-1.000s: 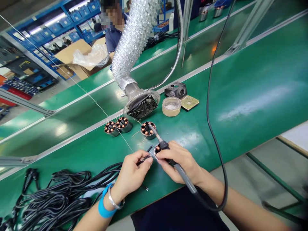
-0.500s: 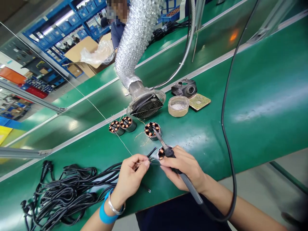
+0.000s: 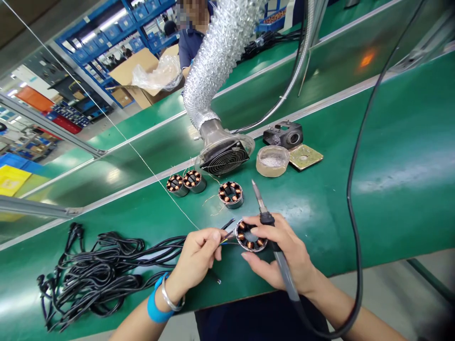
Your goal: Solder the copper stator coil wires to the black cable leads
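Observation:
My right hand (image 3: 287,251) grips a soldering iron (image 3: 279,251), its tip pointing up and away over the bench. The fingers of the same hand reach around a stator (image 3: 240,240) with copper coils; forefinger and thumb lie at its rim. Close by on the left, my left hand (image 3: 201,253) pinches the end of a black cable with thin coloured wires (image 3: 224,240) that lead toward the stator. A thin solder wire (image 3: 156,177) runs down from the upper left to this hand. Another stator (image 3: 231,194) stands beyond, with loose copper leads.
Black power cables (image 3: 106,270) lie heaped at left. Two more stators (image 3: 194,181) stand near the bench rail. A fume extractor (image 3: 225,158) hangs over the bench. Beside it are a round tub (image 3: 272,161), a square pad (image 3: 305,156) and an iron holder (image 3: 282,135). A person (image 3: 194,38) is across.
The soldering iron's tip has swung up and away from the wires. My right fingers have spread around the stator, which now shows more. The view has shifted slightly.

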The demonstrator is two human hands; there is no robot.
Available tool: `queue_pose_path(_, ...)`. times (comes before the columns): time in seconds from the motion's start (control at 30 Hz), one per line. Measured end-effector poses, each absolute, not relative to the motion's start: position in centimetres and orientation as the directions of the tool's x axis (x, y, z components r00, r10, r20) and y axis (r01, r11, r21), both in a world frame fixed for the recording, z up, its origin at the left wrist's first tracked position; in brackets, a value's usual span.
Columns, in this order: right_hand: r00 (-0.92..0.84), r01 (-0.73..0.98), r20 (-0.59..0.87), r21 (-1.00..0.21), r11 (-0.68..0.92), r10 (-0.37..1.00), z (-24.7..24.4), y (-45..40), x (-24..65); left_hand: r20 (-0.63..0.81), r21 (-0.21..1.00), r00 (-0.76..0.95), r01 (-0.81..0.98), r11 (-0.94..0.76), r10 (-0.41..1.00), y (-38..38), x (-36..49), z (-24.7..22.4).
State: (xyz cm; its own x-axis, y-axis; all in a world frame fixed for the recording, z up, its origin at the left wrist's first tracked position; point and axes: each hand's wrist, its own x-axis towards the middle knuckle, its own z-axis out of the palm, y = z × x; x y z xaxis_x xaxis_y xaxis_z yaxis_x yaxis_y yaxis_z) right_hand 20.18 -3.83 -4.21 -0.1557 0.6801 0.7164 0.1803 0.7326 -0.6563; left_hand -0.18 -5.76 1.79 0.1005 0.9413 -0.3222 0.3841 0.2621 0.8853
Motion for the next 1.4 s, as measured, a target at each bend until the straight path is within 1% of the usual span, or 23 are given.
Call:
queue_pose_path(0.1, -0.197, 0.246, 0.657, -0.685, 0.686, 0.727, -4.3, -3.9, 20.4, -0.382, 0.894, 0.161, 0.315, 0.319, 0.91, -6.0, -0.8, 1.3)
queue_pose_path(0.2, -0.245, 0.272, 0.593, -0.717, 0.641, 0.767, -4.7, -4.1, 20.4, -0.366, 0.895, 0.188, 0.34, 0.29, 0.911, -5.9, -0.9, 1.3)
queue_pose_path(0.3, -0.259, 0.278, 0.597, -0.706, 0.651, 0.759, -5.0, -4.5, 20.8, -0.353, 0.894, 0.197, 0.358, 0.268, 0.915, -5.8, -0.4, 1.6)
queue_pose_path(0.43, -0.282, 0.265, 0.613, -0.689, 0.674, 0.738, -4.7, -5.1, 21.4, -0.36, 0.899, 0.216, 0.341, 0.275, 0.908, -5.8, 0.4, 2.0)
queue_pose_path(0.57, -0.216, 0.229, 0.589, -0.745, 0.627, 0.779, -3.5, -5.3, 21.1, -0.327, 0.89, 0.215, 0.396, 0.224, 0.92, -5.8, 0.8, 2.1)
queue_pose_path(0.67, -0.194, 0.22, 0.606, -0.74, 0.636, 0.771, -2.4, -4.7, 20.3, -0.319, 0.877, 0.213, 0.436, 0.202, 0.924, -6.0, 0.8, 2.1)
queue_pose_path(0.8, -0.279, 0.16, 0.569, -0.767, 0.621, 0.774, -1.4, -3.7, 19.8, -0.302, 0.883, 0.192, 0.425, 0.198, 0.934, -6.1, 0.7, 2.0)
queue_pose_path(0.9, -0.322, 0.14, 0.545, -0.781, 0.609, 0.774, -1.6, -3.6, 19.8, -0.294, 0.887, 0.167, 0.415, 0.203, 0.941, -6.1, 0.6, 1.9)
queue_pose_path(1.17, -0.194, 0.095, 0.646, -0.737, 0.669, 0.738, -3.0, -4.0, 19.6, -0.317, 0.868, 0.121, 0.438, 0.236, 0.941, -6.2, 0.3, 1.6)
queue_pose_path(1.4, -0.189, 0.071, 0.664, -0.726, 0.684, 0.724, -3.2, -3.8, 19.7, -0.347, 0.89, 0.11, 0.351, 0.291, 0.931, -6.2, 0.2, 1.6)
